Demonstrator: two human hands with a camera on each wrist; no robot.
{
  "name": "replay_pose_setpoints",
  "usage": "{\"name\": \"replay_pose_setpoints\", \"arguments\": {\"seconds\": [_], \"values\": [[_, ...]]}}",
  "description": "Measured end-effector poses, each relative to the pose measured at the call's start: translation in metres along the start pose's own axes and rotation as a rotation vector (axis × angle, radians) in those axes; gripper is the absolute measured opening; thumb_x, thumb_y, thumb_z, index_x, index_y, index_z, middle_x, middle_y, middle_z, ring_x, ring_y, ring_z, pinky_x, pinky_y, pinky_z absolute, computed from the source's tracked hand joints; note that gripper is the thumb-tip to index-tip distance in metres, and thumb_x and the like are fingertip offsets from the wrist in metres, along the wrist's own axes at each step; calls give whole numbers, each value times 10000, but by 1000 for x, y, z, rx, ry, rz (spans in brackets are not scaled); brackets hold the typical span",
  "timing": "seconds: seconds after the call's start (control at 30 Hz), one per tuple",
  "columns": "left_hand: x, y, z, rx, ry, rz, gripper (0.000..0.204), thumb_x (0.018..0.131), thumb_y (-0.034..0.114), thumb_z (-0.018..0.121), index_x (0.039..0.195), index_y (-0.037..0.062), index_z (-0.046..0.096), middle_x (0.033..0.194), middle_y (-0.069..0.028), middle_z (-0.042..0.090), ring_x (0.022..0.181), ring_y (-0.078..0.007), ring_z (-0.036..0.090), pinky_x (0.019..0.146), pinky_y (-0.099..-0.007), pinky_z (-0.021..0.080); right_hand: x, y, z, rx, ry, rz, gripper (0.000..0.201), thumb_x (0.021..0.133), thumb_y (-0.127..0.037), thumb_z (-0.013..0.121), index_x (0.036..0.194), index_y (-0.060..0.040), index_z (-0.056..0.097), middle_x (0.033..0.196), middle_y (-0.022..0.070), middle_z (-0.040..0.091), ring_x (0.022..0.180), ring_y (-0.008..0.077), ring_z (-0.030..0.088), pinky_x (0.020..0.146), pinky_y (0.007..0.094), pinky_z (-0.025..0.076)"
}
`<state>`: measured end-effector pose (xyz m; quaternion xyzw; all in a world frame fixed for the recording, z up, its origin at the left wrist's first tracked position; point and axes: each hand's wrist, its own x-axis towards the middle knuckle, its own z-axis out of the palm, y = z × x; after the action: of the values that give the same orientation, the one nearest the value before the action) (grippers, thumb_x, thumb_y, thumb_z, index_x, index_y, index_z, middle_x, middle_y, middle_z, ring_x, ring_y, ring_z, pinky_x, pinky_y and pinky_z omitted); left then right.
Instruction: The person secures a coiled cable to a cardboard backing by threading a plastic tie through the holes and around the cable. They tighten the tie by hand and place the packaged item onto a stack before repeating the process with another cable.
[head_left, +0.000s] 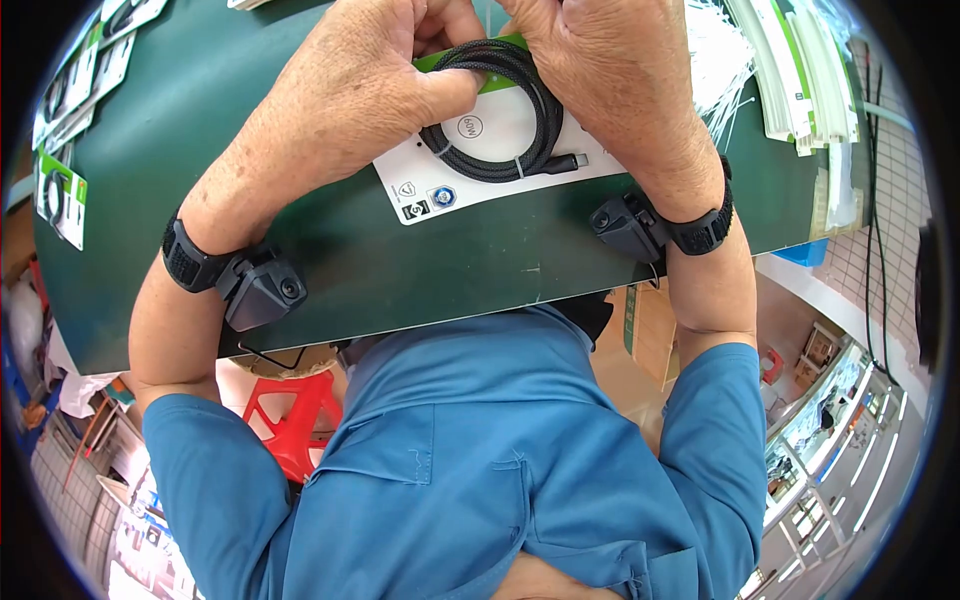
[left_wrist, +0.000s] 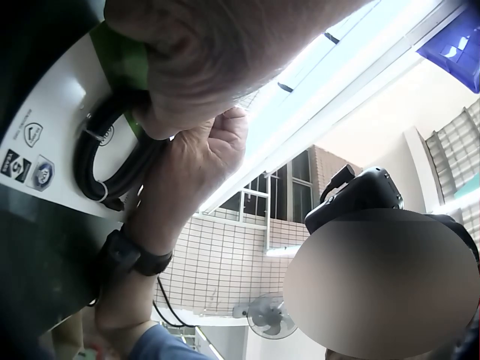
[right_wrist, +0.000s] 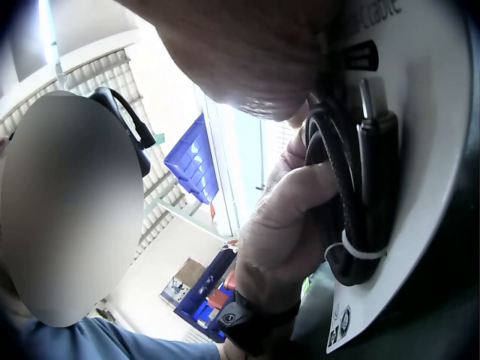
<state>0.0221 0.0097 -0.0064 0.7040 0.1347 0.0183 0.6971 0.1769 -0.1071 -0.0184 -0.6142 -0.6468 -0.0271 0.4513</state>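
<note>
A coiled black braided USB-C cable (head_left: 495, 173) lies against a white and green card (head_left: 410, 165) in the head view, bound by small white ties. Its metal-tipped plug (head_left: 567, 162) points right. My left hand (head_left: 350, 110) grips the coil's upper left, thumb across the cable and other fingers behind. In the right wrist view, the left fingers (right_wrist: 292, 199) curl against the cable. At the coil's upper right is my right hand (head_left: 610, 80), its fingers curled in the left wrist view. A thin pale strand shows between both hands; the right fingertips are hidden.
White loose ties (head_left: 715, 60) lie heaped beyond my right hand, beside stacked cards (head_left: 800, 80). Carded cables (head_left: 62, 200) lie at the left of the green table (head_left: 480, 250). A red stool (head_left: 290, 400) stands below the table's front edge.
</note>
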Motion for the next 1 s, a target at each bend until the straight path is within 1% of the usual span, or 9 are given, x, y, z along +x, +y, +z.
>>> {"name": "replay_pose_setpoints", "arguments": {"seconds": [0.27,0.37,0.57,0.63,0.67,0.73,0.83,0.93,1.0], "values": [[3,-13,-3,29,8,40,169,789,-67,665,864,35,554,795,30,547,736,-45,489,631,-216,432,0,3,3,-3,87,-6,174,899,-15,731,873,-10,559,718,158,593,589,310,599,550,362,477],[-2,5,1,70,6,-83,157,782,-56,678,845,32,563,773,29,559,712,-47,489,611,-219,427,1,2,2,-35,72,43,180,902,-19,737,871,-8,559,688,151,579,558,285,577,532,348,461],[-4,9,5,260,65,72,138,755,-27,702,829,9,591,766,5,602,699,-69,517,614,-231,442,0,-2,3,-6,66,109,164,903,-14,737,876,-1,576,670,130,588,549,207,568,525,322,448],[1,18,7,313,99,-141,134,746,-8,711,818,3,598,764,-9,623,701,-77,537,618,-240,452,0,-1,3,13,61,107,159,908,-13,733,879,3,578,669,117,591,557,180,568,526,312,450],[-1,15,6,312,101,-140,134,746,-8,711,818,3,598,764,-9,623,701,-77,537,618,-240,452,0,-1,3,32,59,106,154,912,-12,730,882,6,581,668,104,595,565,153,568,528,301,452],[-5,8,4,339,79,83,133,738,5,716,805,3,601,747,-20,631,691,-79,546,612,-245,454,-1,-1,3,87,53,163,148,922,-12,723,884,9,581,676,91,598,579,131,567,530,289,454],[0,18,5,365,103,-127,127,735,12,716,796,0,605,730,-25,632,675,-80,546,601,-245,451,-2,-2,3,143,48,226,138,939,-12,709,888,12,583,695,70,605,601,96,566,532,267,457],[-5,6,1,341,86,59,121,738,12,713,798,-3,609,723,-22,629,665,-77,541,594,-242,447,-2,-5,3,163,48,246,133,949,-12,699,889,12,582,712,62,610,612,81,566,531,255,460],[-6,7,1,348,84,57,118,740,14,713,797,-5,610,722,-22,629,665,-75,541,592,-240,445,-2,-5,3,182,48,260,132,952,-12,696,889,12,582,718,62,612,613,78,567,530,253,462]]}}
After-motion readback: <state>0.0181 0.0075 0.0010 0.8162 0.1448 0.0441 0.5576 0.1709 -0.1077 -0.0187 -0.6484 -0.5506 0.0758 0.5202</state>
